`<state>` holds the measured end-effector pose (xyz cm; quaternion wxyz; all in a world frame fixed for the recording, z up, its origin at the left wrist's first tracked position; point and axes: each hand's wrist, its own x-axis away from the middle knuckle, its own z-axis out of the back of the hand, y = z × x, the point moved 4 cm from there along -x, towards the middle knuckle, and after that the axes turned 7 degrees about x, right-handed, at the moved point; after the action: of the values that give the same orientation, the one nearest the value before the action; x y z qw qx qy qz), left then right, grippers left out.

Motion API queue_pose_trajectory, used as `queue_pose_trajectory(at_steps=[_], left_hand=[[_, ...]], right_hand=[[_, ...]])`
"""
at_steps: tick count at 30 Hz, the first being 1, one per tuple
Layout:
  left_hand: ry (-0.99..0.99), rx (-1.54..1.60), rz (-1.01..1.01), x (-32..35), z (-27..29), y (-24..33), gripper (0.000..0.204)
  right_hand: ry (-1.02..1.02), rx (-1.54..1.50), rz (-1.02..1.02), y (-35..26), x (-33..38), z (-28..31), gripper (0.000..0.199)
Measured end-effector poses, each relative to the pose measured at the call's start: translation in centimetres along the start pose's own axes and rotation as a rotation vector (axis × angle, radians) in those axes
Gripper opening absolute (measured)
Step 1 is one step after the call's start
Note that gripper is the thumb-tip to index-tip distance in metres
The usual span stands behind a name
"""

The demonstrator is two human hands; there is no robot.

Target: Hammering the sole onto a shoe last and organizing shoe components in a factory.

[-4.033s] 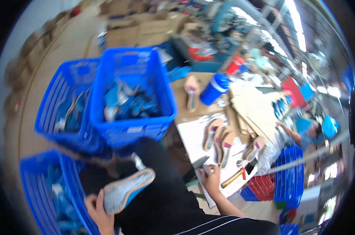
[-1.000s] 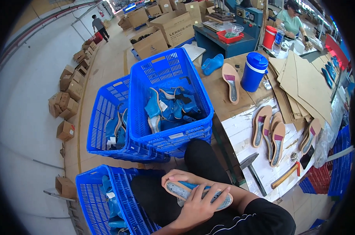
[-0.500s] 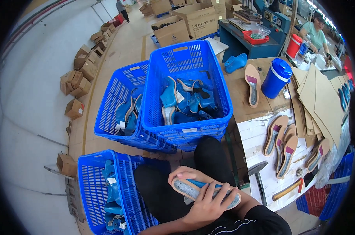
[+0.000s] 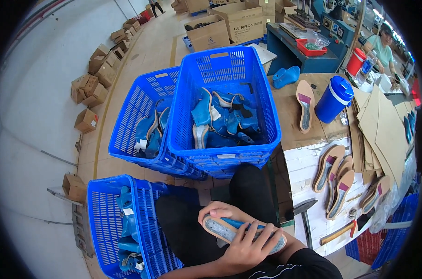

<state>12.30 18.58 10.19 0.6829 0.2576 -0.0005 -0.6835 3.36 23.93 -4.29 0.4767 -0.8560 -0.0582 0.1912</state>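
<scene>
A tan-rimmed insole (image 4: pixel 218 228) with a grey, worn-looking middle lies against a blue shoe last, of which a strip (image 4: pixel 235 223) shows. Both are held together over my lap. My left hand (image 4: pixel 248 246) reaches across from the lower left, its fingers spread and pressed over the insole's wider part. My right hand (image 4: pixel 220 210) wraps round the far side near the other end, thumb on the edge. Most of the last is hidden under the insole and hands.
Blue crates (image 4: pixel 226 156) of blue lasts stand ahead and at left (image 4: pixel 136 218). The right-hand table bears insoles (image 4: pixel 343 188), a hammer (image 4: pixel 305 218), a wooden-handled tool (image 4: pixel 336 234), a blue jug (image 4: pixel 334 100), a blue last (image 4: pixel 286 77) and cardboard sheets (image 4: pixel 383 125). A person (image 4: pixel 383 49) sits beyond.
The view has shifted slightly. Both hands keep their hold on the insole and last, with only slight finger movement. The distant walking person has moved toward the upper edge.
</scene>
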Motion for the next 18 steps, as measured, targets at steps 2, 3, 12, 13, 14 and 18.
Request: queue_pose_trajectory(at_steps=[2,3,12,13,14,18], left_hand=[[0.012,-0.007,0.004,0.0,-0.1,0.0,0.036],[0.039,-0.024,0.001,0.1,-0.1,-0.1,0.036],[0.077,-0.048,0.008,-0.6,0.5,-1.1,0.036],[0.078,-0.049,0.008,-1.0,0.6,-0.9,0.035],[0.080,-0.030,-0.023,-1.6,0.7,-0.4,0.035],[0.093,-0.004,-0.068,-2.9,0.9,2.0,0.035]], right_hand=[[0.008,-0.001,-0.051,0.0,0.1,0.0,0.061],[0.008,-0.001,-0.055,-0.2,0.2,-0.2,0.061],[0.053,-0.021,-0.092,-0.8,-0.9,0.3,0.059],[0.038,-0.048,-0.088,-1.2,-0.9,0.3,0.059],[0.029,-0.070,-0.080,-2.1,-0.5,0.3,0.060],[-0.112,-0.052,-0.206,2.0,2.0,2.3,0.085]])
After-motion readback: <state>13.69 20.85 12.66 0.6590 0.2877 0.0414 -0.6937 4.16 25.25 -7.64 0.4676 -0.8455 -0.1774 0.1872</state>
